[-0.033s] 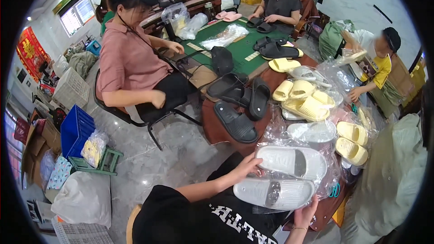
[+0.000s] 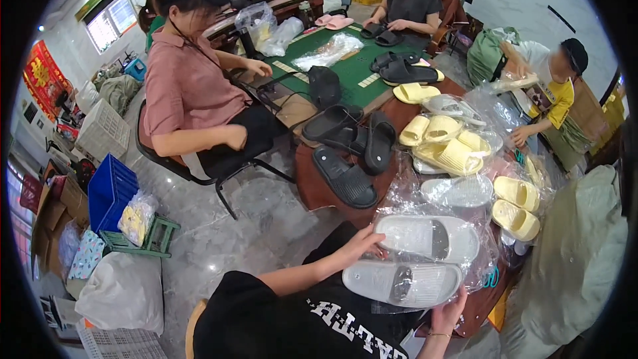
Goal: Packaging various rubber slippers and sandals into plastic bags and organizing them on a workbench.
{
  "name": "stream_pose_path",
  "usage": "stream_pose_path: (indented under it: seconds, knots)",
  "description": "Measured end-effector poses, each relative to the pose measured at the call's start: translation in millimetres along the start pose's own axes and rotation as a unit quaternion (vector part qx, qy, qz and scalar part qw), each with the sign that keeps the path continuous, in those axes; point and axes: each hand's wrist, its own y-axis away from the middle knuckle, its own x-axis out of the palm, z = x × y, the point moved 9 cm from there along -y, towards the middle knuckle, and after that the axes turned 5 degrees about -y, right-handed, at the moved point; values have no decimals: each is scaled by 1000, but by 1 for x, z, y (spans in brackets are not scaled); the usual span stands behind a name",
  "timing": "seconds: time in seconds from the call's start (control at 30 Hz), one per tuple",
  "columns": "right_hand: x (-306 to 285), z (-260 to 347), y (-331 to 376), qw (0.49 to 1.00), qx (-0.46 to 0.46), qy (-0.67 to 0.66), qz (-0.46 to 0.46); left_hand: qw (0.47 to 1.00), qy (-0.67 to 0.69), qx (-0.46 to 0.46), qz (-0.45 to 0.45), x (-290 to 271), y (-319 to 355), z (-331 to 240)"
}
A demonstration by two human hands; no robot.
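A pair of pale grey slide slippers [image 2: 377, 284] in a clear plastic bag lies across my lap at the table's near edge. My left hand [image 2: 361, 246] grips the bag's left side by the upper slipper's toe end. Closed around the lower right corner, my right hand [image 2: 449, 312] holds the bag by the other slipper's end. Just beyond are another bagged grey slipper [image 2: 457, 192] and a heap of yellow slippers [image 2: 458, 155]. Black slippers [image 2: 344, 177] rest to the left of the heap, and a bagged yellow pair [image 2: 516, 219] to the right.
A co-worker in a pink shirt [image 2: 189, 86] sits at the left; others sit around the green-topped table [image 2: 312, 96]. A large pale sack [image 2: 575, 252] stands close on my right. Blue crate [image 2: 114, 193], green stool [image 2: 159, 234] and white sack [image 2: 126, 292] are on the left floor.
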Motion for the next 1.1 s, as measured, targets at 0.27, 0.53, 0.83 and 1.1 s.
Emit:
stream_pose_path:
  seconds: [0.27, 0.53, 0.83, 1.1]
  knots:
    - [-36, 0, 13, 999, -34, 6, -28, 993, -107, 41, 4, -5, 37, 12]
    - [8, 56, 21, 971, -50, 219, -78, 972, -216, 87, 13, -6, 41, 11]
    - [84, 44, 39, 951, 28, 294, -95, 931, -324, 167, 12, 0, 38, -21]
    - [125, 33, 50, 915, 31, 394, -86, 930, -303, 208, 17, -14, 59, -40]
